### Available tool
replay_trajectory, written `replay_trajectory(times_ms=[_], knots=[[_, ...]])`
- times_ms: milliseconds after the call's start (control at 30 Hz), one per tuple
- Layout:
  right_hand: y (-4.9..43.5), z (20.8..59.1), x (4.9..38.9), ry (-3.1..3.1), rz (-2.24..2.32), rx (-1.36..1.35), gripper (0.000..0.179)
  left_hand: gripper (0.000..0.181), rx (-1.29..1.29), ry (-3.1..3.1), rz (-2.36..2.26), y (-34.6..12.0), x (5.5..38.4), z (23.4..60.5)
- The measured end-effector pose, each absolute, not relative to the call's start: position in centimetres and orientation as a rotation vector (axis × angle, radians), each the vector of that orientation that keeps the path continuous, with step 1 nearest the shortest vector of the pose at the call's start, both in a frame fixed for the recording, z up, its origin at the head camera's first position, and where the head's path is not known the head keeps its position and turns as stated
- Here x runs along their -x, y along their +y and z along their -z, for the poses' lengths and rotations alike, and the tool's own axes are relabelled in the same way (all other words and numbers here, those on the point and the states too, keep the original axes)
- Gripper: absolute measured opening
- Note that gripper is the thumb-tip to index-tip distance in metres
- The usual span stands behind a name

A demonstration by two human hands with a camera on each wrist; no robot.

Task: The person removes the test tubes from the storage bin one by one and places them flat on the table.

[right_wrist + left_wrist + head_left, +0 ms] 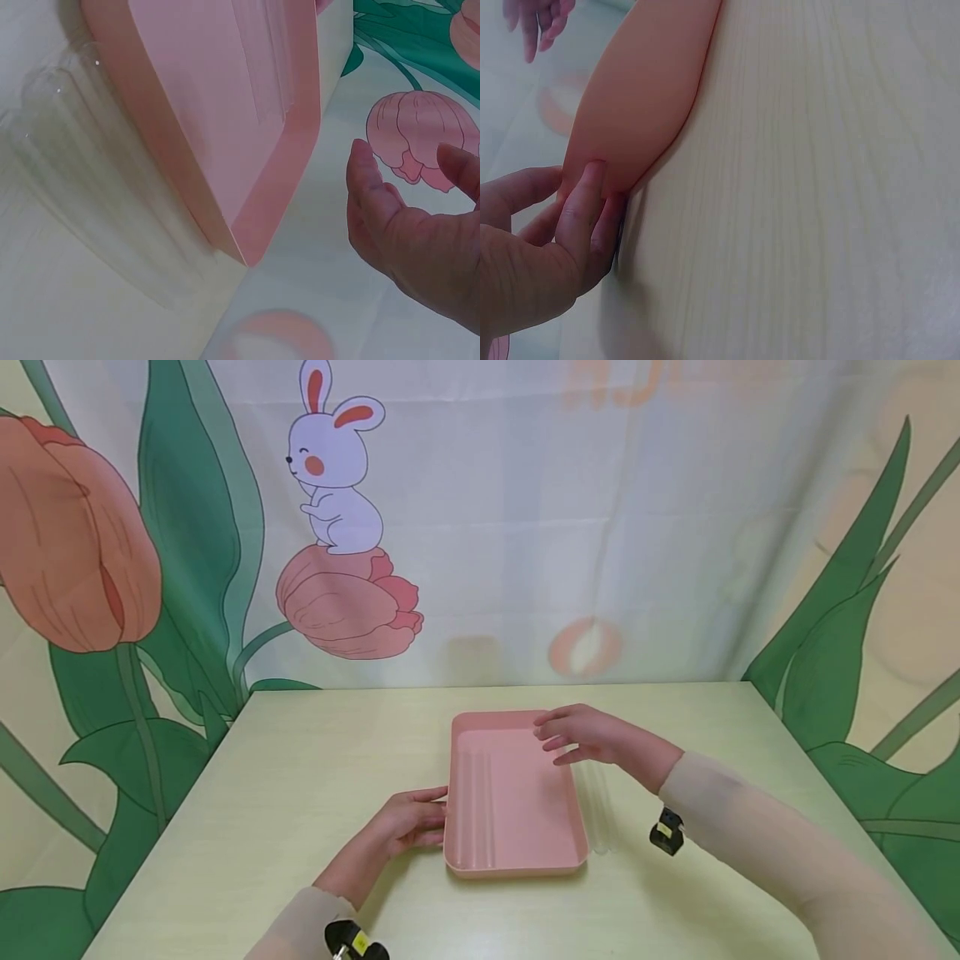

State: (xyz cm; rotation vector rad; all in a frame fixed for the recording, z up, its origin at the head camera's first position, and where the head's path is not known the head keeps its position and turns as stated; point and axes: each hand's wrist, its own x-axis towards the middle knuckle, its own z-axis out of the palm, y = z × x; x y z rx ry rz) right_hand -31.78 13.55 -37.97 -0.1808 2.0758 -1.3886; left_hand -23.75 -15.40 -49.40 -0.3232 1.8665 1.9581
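Observation:
A shallow pink rectangular tray (528,810) lies on the table, its short side toward me. Several clear, round-ended tubes (476,810) lie lengthwise along its left inside. More clear tubes (97,157) rest on the table just outside the tray's right wall. With its fingers against the tray's outer left wall, my left hand (408,820) touches it from outside; the left wrist view shows the fingertips on the wall and near its lower edge. Over the tray's far right corner hovers my right hand (588,733), fingers loosely spread and holding nothing.
The pale wood-grain table (322,752) extends on both sides of the tray. Behind it hangs a white cloth backdrop (487,527) printed with a rabbit, tulips and leaves.

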Motion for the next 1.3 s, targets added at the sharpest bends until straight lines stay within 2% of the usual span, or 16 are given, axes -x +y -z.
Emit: replay_trajectory(times_ms=[433, 1300], knots=[[10.9, 39.1, 31.7, 1.987, 1.416, 0.159, 0.047, 0.052, 0.332, 1.881, -1.947, -15.4, 23.9, 49.3], [6.6, 44.9, 32.1, 1.877, 1.447, -0.191, 0.036, 0.052, 0.307, 1.875, -1.961, -15.5, 23.7, 49.3]])
